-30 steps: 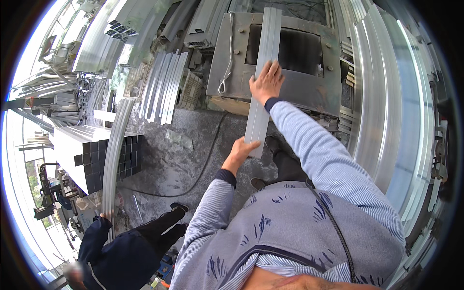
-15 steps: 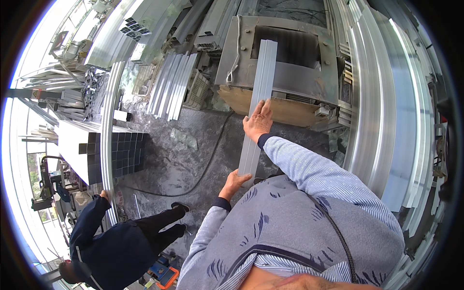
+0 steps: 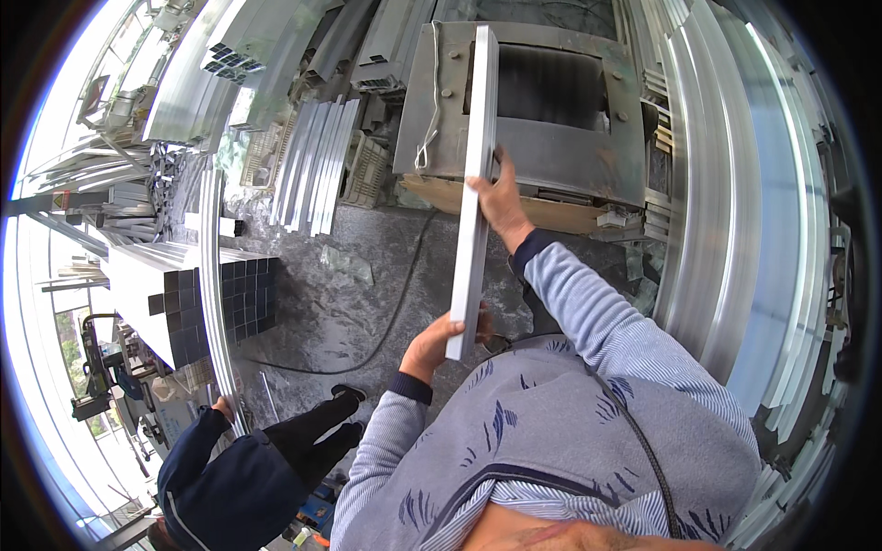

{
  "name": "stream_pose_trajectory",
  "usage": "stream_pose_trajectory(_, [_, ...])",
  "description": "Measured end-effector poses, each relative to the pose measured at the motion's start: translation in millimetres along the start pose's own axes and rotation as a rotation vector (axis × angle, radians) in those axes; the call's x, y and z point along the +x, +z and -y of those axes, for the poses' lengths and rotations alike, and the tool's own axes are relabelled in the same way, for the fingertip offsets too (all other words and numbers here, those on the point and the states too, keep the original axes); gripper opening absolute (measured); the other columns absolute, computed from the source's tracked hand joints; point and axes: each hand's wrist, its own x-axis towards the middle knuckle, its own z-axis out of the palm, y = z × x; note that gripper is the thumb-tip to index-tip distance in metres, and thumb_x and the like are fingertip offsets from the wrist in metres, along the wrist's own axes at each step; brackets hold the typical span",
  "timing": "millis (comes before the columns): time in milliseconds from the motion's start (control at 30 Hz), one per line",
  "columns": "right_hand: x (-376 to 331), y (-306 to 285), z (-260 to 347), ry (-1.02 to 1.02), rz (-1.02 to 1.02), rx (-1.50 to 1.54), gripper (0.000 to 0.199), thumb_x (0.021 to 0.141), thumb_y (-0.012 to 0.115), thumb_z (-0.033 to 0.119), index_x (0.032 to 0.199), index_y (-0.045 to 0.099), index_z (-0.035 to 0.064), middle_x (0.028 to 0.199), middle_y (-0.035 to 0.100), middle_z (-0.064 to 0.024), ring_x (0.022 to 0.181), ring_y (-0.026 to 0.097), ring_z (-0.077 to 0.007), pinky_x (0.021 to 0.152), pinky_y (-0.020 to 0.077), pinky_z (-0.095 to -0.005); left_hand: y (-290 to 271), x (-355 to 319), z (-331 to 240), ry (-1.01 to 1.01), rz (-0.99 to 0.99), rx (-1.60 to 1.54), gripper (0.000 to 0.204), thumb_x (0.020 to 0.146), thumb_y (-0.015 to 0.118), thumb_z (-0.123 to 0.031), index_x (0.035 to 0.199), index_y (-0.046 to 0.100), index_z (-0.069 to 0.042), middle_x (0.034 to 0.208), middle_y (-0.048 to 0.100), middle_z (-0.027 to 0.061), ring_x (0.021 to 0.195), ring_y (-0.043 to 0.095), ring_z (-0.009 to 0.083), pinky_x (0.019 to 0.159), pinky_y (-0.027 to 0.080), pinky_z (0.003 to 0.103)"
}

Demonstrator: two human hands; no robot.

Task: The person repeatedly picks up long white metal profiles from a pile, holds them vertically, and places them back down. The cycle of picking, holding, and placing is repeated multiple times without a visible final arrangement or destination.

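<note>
A long silvery metal profile [image 3: 475, 184] runs away from me, turned so that a narrow pale side faces up. My left hand [image 3: 435, 343] grips its near end, with fingers wrapped round both sides. Farther along, my right hand [image 3: 502, 199] holds the profile from the right, thumb on one side; part of its fingers is hidden by the palm and the metal. The far end of the profile overlaps a dark metal machine housing [image 3: 551, 151] in the view; I cannot tell whether they touch.
Tall profiles [image 3: 707, 202] stand along the right. Bundled square tubes [image 3: 216, 294] lie at left, beside a co-worker [image 3: 239, 468] who holds long bars [image 3: 211, 275]. A black cable [image 3: 395, 312] crosses the floor. Flat strips [image 3: 317, 165] and a plastic crate [image 3: 366, 170] are at the back.
The profile has been turned from its broad face onto a narrow side, and my right hand has shifted to its right side. The co-worker has moved a little, still holding the bars.
</note>
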Motion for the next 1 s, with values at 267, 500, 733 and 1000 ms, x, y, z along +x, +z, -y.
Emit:
stream_pose_trajectory(267, [211, -19, 6, -0.270, -0.156, -0.706, 0.093, 0.095, 0.069, 0.043, 0.170, 0.037, -0.0018, 0.168, 0.043, -0.0329, 0.160, 0.033, -0.0498, 0.131, 0.0341, -0.0555, 56, 196, -135, 0.074, -0.658, 1.230, 0.077, 0.078, 0.087, -0.040, 0.129, 0.058, 0.010, 0.110, 0.078, 0.0262, 0.102, 0.079, 0.0389, 0.091, 0.063, 0.048])
stream_pose_trajectory(500, [222, -9, 8, -0.340, 0.080, -1.297, 0.087, 0.093, 0.069, 0.051, 0.168, 0.051, 0.0113, 0.176, 0.040, -0.0215, 0.165, 0.030, -0.0404, 0.130, 0.0324, -0.0569, 79, 222, -154, 0.064, -0.823, 1.472, 0.081, 0.075, 0.093, -0.040, 0.127, 0.052, 0.007, 0.114, 0.078, 0.0312, 0.108, 0.078, 0.0492, 0.097, 0.064, 0.053])
stream_pose_trajectory(733, [83, 4, -10, -0.390, 0.093, -1.178, 0.084, 0.090, 0.073, 0.039, 0.165, 0.050, 0.0076, 0.174, 0.036, -0.0246, 0.166, 0.027, -0.0456, 0.131, 0.0308, -0.0622, 39, 143, -48, 0.014, -0.862, 1.400, 0.077, 0.077, 0.094, -0.036, 0.127, 0.050, 0.003, 0.122, 0.073, 0.0312, 0.112, 0.075, 0.0514, 0.097, 0.062, 0.057])
stream_pose_trajectory(1000, [-59, 12, -15, -0.265, 0.228, -1.151, 0.089, 0.094, 0.072, 0.039, 0.171, 0.041, 0.0074, 0.180, 0.022, -0.0245, 0.170, 0.014, -0.0457, 0.134, 0.0241, -0.0658, 11, 52, 51, -0.072, -0.875, 1.356, 0.074, 0.078, 0.094, -0.035, 0.123, 0.050, 0.003, 0.121, 0.072, 0.0324, 0.112, 0.075, 0.0528, 0.097, 0.061, 0.058])
